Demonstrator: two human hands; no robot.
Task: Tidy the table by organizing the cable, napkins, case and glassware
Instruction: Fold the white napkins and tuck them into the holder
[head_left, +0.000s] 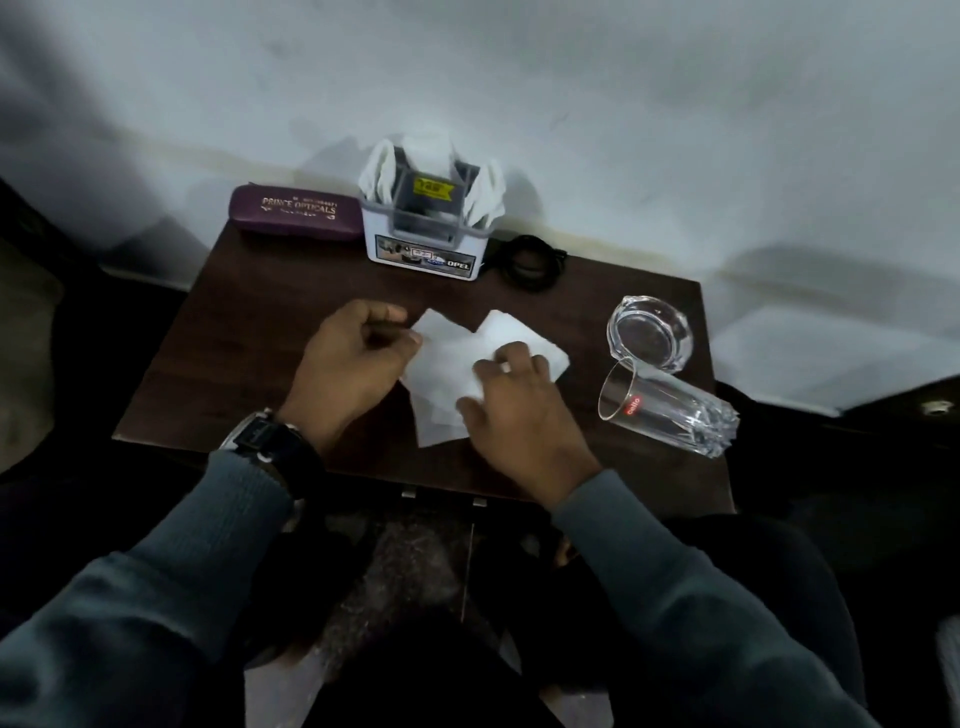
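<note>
The left hand (358, 364) is curled, thumb and forefinger pinching the left edge of the napkins (447, 364). The right hand (519, 410) lies on their right part, fingers relaxed and pressing down rather than grasping. The napkins sit at the middle of the table (249, 312), between the two hands. They are loose white sheets overlapping askew, one corner pointing to the far edge and another to the near edge.

The holder (423, 249), already stuffed with white paper, stands at the middle of the far edge, straight beyond the sheets. The left hand looks slightly nearer to it. Squaring the sheets probably comes first, then a short carry straight away from the body.

The case (296, 213) is at the far left corner and the cable (532, 262) is coiled just right of the holder. The glass (670, 410) lies on its side near the right edge, its mouth towards the right hand.
</note>
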